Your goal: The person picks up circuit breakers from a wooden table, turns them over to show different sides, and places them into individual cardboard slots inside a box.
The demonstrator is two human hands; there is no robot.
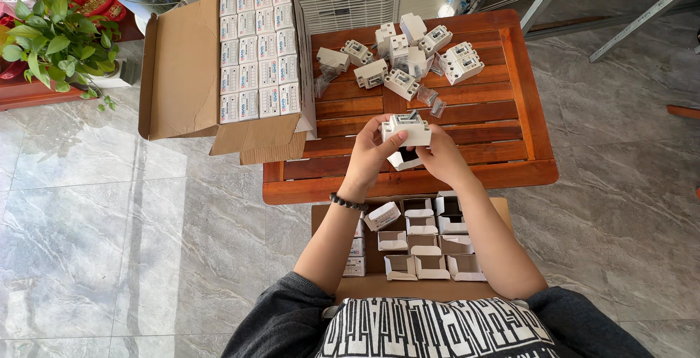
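Both hands hold one white plastic breaker-like device (407,129) above the near edge of the wooden slatted table (510,139). My left hand (370,152) grips its left side and wears a dark bead bracelet at the wrist. My right hand (439,155) grips its right side. Just below the device, between my hands, an open small white box (403,160) shows. Several more white devices (408,55) lie loose at the table's far side, with small clear bags among them.
A large open cardboard box (182,74) at the table's left holds rows of small white packed boxes (259,52). A low cardboard tray (423,245) with several empty open white boxes sits near my lap. A potted green plant (55,41) stands far left on the grey tiled floor.
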